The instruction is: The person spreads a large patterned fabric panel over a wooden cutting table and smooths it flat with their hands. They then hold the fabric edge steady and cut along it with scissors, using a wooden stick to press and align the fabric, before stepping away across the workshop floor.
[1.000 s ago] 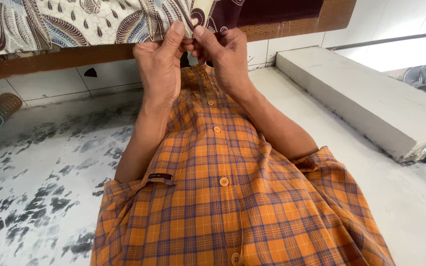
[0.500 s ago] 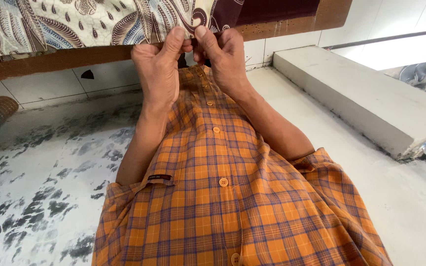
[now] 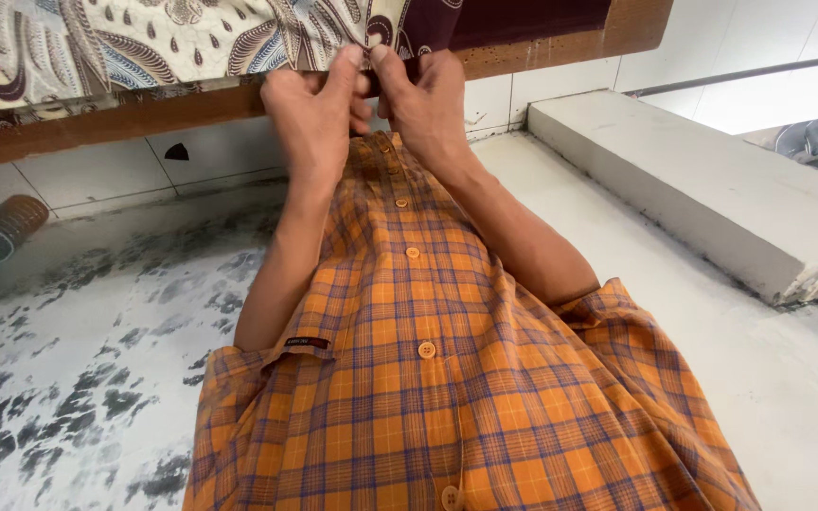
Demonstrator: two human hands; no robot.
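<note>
My left hand (image 3: 319, 114) and my right hand (image 3: 428, 104) are held together at the far end of the orange plaid shirt (image 3: 447, 378) I am wearing. Their fingertips meet and pinch at the lower edge of a patterned cloth (image 3: 144, 38), cream with brown and blue swirls. The cloth lies over a brown wooden rail (image 3: 125, 118). A dark maroon part of the cloth (image 3: 523, 19) is just right of my fingers. The fingers hide exactly what is pinched. The shirt's button row (image 3: 425, 349) runs from my hands toward the camera.
A speckled grey and white floor (image 3: 78, 378) spreads to the left. A long grey concrete step (image 3: 712, 199) runs along the right, below a white tiled wall (image 3: 759, 57). A rolled brown object (image 3: 2, 227) lies at the far left by the wall.
Both hands have stayed together at the cloth's edge, with only small shifts of the fingers. The view has moved slightly.
</note>
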